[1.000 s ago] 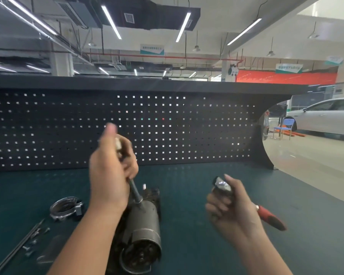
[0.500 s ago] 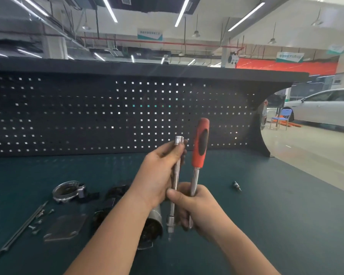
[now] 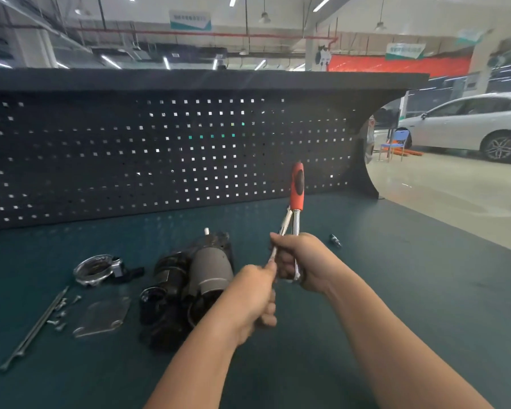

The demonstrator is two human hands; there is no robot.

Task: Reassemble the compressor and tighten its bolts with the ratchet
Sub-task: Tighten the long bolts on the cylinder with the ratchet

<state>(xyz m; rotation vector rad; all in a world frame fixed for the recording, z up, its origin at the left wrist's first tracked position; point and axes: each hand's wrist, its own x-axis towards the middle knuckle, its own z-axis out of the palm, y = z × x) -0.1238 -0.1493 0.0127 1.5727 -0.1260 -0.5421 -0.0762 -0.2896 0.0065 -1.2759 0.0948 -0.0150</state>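
From the head view this looks like tool prep, not tightening yet: the right hand (image 3: 303, 262) grips the ratchet (image 3: 296, 202), orange handle pointing up and away, long axis near upright. The left hand (image 3: 255, 293) pinches a thin extension bar (image 3: 281, 234) leaning against it. The compressor (image 3: 201, 276) lies on the table (image 3: 396, 290), left of both hands, long axis running away from me. Next move, I'd guess, is seating the bar on the ratchet head.

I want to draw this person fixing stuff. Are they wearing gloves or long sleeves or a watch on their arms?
No gloves: the left hand and the right hand are both bare. Both forearms are bare too, as far as the picture shows, so no sleeve cuffs are in view. No watch, bracelet or ring shows on either wrist or on the fingers that can be seen.
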